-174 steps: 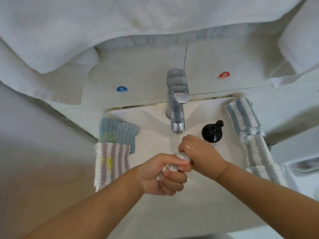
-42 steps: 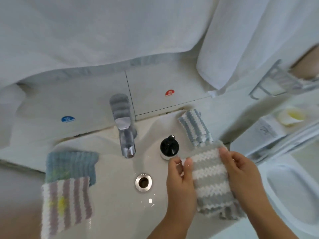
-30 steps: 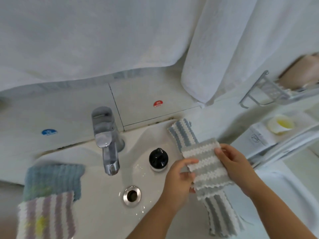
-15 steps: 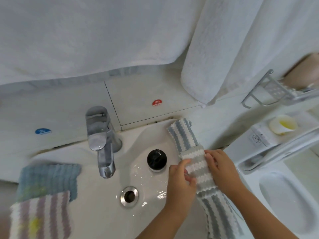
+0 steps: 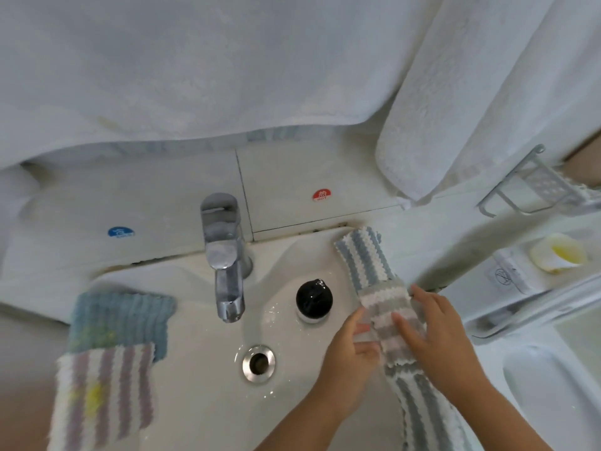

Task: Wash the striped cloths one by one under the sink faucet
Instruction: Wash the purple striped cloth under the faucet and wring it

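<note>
A grey-and-white striped cloth [image 5: 388,315] lies across the right rim of the white sink [image 5: 201,402], overlapping a blue-and-white striped cloth [image 5: 364,258] behind it and a grey-striped cloth [image 5: 422,408] in front. My left hand [image 5: 349,356] pinches its left edge. My right hand [image 5: 437,340] grips its right side, fingers spread on top. On the left rim lie a blue cloth [image 5: 120,320] and a purple-striped cloth [image 5: 104,402], both stained yellow. No water shows at the chrome faucet [image 5: 224,265].
A black pump top [image 5: 313,299] stands between faucet and cloths. The drain [image 5: 258,362] sits mid-basin. White towels [image 5: 455,92] hang overhead. To the right are a wire rack [image 5: 536,187], a yellow soap [image 5: 559,252] and a toilet [image 5: 553,385].
Both hands left the spot under the faucet, where they squeezed the cloth, and carried it to the right rim. There it was unfolded and lowered onto the other striped cloths.
</note>
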Demonstrator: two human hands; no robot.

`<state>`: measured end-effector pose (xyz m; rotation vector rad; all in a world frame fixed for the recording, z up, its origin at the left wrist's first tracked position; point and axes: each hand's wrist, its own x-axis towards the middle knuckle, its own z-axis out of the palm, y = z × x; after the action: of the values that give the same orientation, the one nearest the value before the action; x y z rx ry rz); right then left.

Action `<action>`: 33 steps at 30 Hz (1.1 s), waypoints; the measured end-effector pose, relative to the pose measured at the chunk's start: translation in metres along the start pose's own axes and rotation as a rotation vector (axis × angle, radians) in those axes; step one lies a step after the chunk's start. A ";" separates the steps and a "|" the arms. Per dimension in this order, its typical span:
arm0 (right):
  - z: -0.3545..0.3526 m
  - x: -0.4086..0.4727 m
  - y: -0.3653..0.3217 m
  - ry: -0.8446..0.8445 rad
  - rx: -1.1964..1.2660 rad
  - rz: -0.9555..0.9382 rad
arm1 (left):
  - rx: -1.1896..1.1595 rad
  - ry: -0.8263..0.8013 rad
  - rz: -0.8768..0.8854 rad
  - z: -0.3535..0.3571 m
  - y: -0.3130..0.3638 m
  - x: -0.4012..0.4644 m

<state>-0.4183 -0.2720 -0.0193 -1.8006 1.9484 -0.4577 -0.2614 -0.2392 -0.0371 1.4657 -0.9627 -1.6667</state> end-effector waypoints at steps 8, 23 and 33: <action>0.026 -0.067 -0.060 -0.043 0.263 -0.232 | -0.123 0.261 -0.024 -0.093 -0.017 -0.065; 0.189 -0.055 -0.286 -0.662 0.365 -0.512 | 0.197 1.226 -0.171 -0.262 -0.053 -0.189; 0.222 -0.045 -0.311 -0.688 0.095 -0.590 | -0.095 1.056 -0.370 -0.269 -0.059 -0.185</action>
<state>-0.0353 -0.2437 -0.0401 -2.0867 0.9188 -0.0705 0.0240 -0.0706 -0.0239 2.1568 -0.0252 -0.8621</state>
